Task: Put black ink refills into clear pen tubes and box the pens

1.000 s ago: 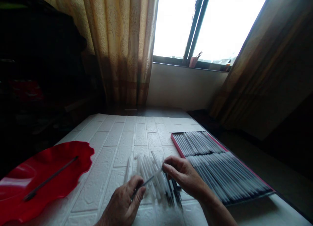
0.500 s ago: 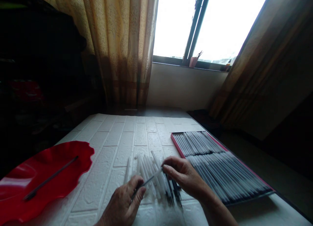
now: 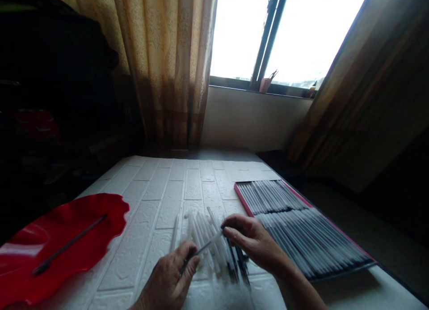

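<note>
My left hand and my right hand together hold one thin pen above the table, each pinching an end. The left fingers close on its dark lower end, the right fingertips on its pale upper end. Under the hands lies a loose heap of pale pen tubes and a few dark-tipped refills. A flat pink-edged box to the right is packed with rows of pens.
A red wavy-edged plate at the left holds a single dark pen. The table has a white brick-pattern cover. Behind it are a curtain, a window and a sill with a small pot.
</note>
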The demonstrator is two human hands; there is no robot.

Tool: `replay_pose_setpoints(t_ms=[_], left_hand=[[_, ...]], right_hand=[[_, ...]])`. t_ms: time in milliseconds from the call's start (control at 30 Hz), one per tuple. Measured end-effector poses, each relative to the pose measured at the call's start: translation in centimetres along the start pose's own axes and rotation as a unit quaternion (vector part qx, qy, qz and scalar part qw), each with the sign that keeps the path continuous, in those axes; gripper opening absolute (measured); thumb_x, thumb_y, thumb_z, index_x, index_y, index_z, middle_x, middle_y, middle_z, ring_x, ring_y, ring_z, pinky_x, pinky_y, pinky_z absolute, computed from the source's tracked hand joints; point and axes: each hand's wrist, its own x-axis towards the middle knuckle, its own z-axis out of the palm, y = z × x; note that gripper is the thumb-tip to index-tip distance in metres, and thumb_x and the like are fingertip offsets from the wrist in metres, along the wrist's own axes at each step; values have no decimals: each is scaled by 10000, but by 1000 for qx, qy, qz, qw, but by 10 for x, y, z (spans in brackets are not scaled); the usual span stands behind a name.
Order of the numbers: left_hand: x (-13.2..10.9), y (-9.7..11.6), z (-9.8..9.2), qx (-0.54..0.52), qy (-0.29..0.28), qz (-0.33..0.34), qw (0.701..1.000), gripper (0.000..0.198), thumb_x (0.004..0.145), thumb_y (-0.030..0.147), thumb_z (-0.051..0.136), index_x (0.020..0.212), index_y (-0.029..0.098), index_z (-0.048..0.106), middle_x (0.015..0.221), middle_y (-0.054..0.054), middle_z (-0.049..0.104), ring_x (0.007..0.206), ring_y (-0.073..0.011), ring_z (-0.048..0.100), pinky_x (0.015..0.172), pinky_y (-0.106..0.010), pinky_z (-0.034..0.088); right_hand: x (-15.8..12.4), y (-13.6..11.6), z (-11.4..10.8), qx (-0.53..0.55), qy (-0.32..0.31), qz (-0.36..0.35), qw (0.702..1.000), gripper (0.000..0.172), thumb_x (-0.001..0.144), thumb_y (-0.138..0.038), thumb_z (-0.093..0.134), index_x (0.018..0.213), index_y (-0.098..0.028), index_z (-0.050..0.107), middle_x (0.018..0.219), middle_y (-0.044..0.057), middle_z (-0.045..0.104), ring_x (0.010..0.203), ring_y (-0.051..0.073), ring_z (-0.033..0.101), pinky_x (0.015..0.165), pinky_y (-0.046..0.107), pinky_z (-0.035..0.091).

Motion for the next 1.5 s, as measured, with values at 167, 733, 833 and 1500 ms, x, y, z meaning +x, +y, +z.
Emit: replay_pose_setpoints(t_ms=[167, 733, 833, 1500], left_hand=[[0, 2, -2, -2, 4, -3, 1000, 153, 961, 287, 393, 902, 250, 530, 642, 57, 601, 555, -116, 638, 525, -164, 456], [4, 5, -4, 3, 11, 11, 1000, 155, 961, 273, 402, 887, 246, 535, 643, 59, 609, 546, -108, 641, 527, -153, 458], [3, 4, -3, 3, 13, 8, 1000, 142, 952, 266, 413, 884, 253, 538, 645, 59, 626, 556, -112, 650, 528, -153, 461], [2, 0, 0, 14, 20, 20, 999, 112, 961, 263, 414, 921, 258, 518, 686, 59, 636, 597, -111, 667, 563, -154, 464]], right_hand=[[0, 0, -1, -12, 6, 7, 1000, 305, 817, -465, 630, 861, -164, 648, 731, 0, 603, 597, 115, 537, 573, 243, 453], [1, -2, -2, -36, 7, 14, 999, 337, 833, -495, 592, 759, -167, 605, 635, -28, 524, 536, 97, 447, 497, 221, 363], [1, -3, -2, -41, 7, 17, 999, 337, 809, -495, 620, 716, -172, 594, 614, -36, 505, 529, 93, 415, 482, 217, 341], [-1, -1, -3, -20, -13, 17, 1000, 306, 818, -470, 626, 759, -171, 596, 626, -39, 501, 543, 97, 413, 498, 223, 320]])
